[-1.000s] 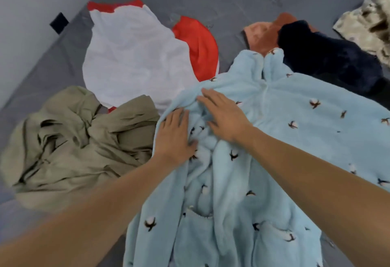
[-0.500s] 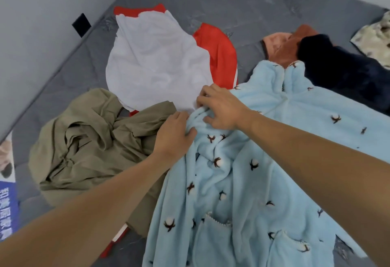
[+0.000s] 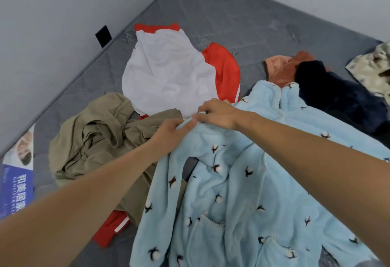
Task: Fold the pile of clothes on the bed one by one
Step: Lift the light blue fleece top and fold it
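The left hand [image 3: 168, 132] has its fingers curled and pressed together, pinching a fold of the light blue fleece garment [image 3: 242, 192] at its upper left edge. Just beside it, the right hand [image 3: 217, 113] also closes its fingers on the same edge (the two hands nearly touch). The blue garment, with small cotton-flower prints, lies spread toward the near edge of the grey bed [image 3: 242, 24]. Beside it are a crumpled khaki garment [image 3: 95, 138], a white and red shirt [image 3: 168, 76], an orange piece [image 3: 282, 70] and a dark navy one [image 3: 337, 100]. At the left edge a blue label [image 3: 15, 192] shows Chinese characters, too blurred to read fully.
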`<act>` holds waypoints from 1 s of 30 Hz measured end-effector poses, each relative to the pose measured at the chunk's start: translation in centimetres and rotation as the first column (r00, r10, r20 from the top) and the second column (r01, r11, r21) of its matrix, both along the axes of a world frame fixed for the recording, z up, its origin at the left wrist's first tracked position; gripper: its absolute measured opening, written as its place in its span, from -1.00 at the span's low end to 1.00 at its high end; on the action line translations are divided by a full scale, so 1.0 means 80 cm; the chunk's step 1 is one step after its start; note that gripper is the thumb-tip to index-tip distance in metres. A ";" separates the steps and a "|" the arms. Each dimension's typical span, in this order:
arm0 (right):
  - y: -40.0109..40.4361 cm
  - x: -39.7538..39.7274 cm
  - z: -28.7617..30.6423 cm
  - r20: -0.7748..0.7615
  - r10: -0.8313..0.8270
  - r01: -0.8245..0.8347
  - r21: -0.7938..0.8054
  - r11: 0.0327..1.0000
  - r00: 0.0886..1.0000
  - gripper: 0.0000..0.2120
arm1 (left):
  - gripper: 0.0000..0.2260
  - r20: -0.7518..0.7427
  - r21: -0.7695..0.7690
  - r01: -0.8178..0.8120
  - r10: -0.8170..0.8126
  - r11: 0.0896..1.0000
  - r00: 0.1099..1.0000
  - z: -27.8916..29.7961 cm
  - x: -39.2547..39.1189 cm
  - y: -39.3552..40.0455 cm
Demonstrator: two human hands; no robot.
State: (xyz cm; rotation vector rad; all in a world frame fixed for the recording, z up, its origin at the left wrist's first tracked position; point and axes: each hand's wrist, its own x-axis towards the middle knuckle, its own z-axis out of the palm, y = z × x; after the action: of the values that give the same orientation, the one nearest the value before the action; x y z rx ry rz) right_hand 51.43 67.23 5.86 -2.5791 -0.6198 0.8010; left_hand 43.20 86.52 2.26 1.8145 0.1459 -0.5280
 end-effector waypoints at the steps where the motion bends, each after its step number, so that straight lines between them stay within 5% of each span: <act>1: 0.002 -0.001 0.003 0.047 0.030 -0.029 -0.017 0.999 0.998 -0.64 | -0.45 -0.017 0.009 -0.012 0.012 1.000 1.000 0.005 0.000 0.001; 6: 0.001 -0.004 0.012 0.182 0.044 -0.063 0.095 0.994 0.982 -0.59 | -0.60 -0.012 0.242 0.042 -0.040 0.969 0.999 0.015 0.004 0.022; 8: 0.000 -0.002 0.018 0.237 0.034 -0.059 0.100 0.993 0.971 -0.59 | -0.49 -0.036 0.291 0.156 -0.152 0.944 0.988 0.019 0.003 0.036; 10: -0.003 0.000 0.021 0.293 -0.007 -0.022 0.095 0.995 0.956 -0.60 | -0.35 -0.065 0.293 0.232 -0.222 0.928 0.973 0.022 0.003 0.054; 14: -0.006 0.008 0.015 0.301 -0.075 0.035 0.136 0.990 0.951 -0.57 | -0.60 -0.155 0.186 0.212 -0.184 0.959 0.971 0.026 0.015 0.089; 16: -0.001 0.015 0.011 0.273 -0.076 0.041 0.131 0.991 0.959 -0.62 | -0.36 -0.049 0.141 0.092 -0.086 0.986 0.995 0.029 0.029 0.112; 18: 0.003 0.024 0.010 0.260 -0.069 0.043 0.107 0.993 0.963 -0.60 | -0.37 0.065 0.168 0.069 -0.081 0.983 0.995 0.042 0.041 0.131; 20: 0.008 0.036 0.010 0.261 -0.041 0.021 0.079 0.997 0.964 -0.56 | -0.49 0.067 0.258 0.132 -0.154 0.957 0.986 0.058 0.057 0.152; 24: 0.019 0.058 0.004 0.290 -0.055 0.042 0.051 0.998 0.955 -0.55 | -0.31 -0.057 0.287 0.305 -0.301 0.908 0.952 0.064 0.090 0.193; 30: 0.041 0.082 -0.005 0.289 -0.125 0.135 -0.015 0.991 0.949 -0.61 | -0.69 -0.166 0.306 0.434 -0.401 0.847 0.901 0.070 0.126 0.253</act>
State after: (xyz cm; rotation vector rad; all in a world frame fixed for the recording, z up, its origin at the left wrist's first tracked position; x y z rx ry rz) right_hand 58.00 70.47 5.47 -2.7590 -0.5123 0.3990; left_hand 53.29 106.77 7.84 2.1707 -0.1087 -0.9486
